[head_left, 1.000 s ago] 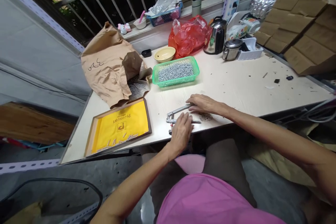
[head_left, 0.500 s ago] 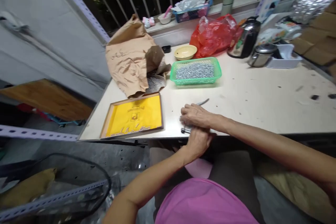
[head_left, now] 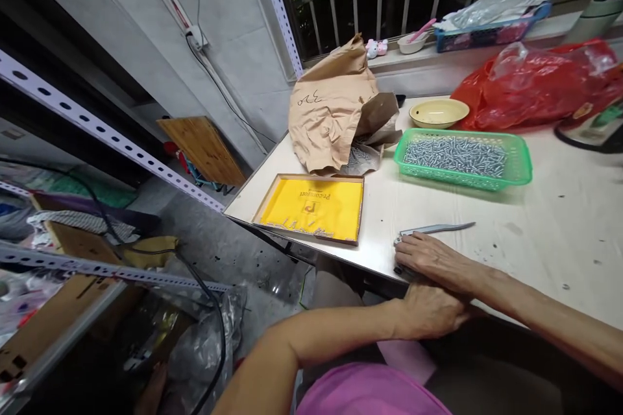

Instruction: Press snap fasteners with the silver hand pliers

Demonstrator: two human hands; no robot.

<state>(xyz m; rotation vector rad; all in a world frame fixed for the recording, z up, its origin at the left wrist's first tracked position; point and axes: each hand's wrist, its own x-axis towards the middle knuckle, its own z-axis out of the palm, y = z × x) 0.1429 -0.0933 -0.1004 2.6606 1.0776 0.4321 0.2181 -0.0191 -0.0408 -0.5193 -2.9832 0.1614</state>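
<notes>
My right hand (head_left: 433, 262) lies over a grey metal tool (head_left: 440, 228) at the table's front edge, its fingers bent down around the near part. The tool's long, slightly curved handle points right, beyond the knuckles; its exact kind is hidden. Just below, against the edge, my left hand (head_left: 433, 311) is closed under the right wrist, and what it holds is hidden. To the left lies a shallow tray with a yellow bottom (head_left: 311, 204), small metal pieces along its near side. Behind the hands stands a green plastic basket (head_left: 528, 168) full of small metal pins or screws (head_left: 455, 155).
A crumpled brown paper bag (head_left: 326, 117) with metal pieces at its mouth stands behind the tray. A cream bowl (head_left: 439, 114) and a red plastic bag (head_left: 530, 87) are at the back. Metal shelf rails (head_left: 107, 130) and a black cable (head_left: 221, 331) lie left of the table.
The view has swung left, so the table and hands appear further right. Both hands stay together at the table edge, and more of the tool's handle shows.
</notes>
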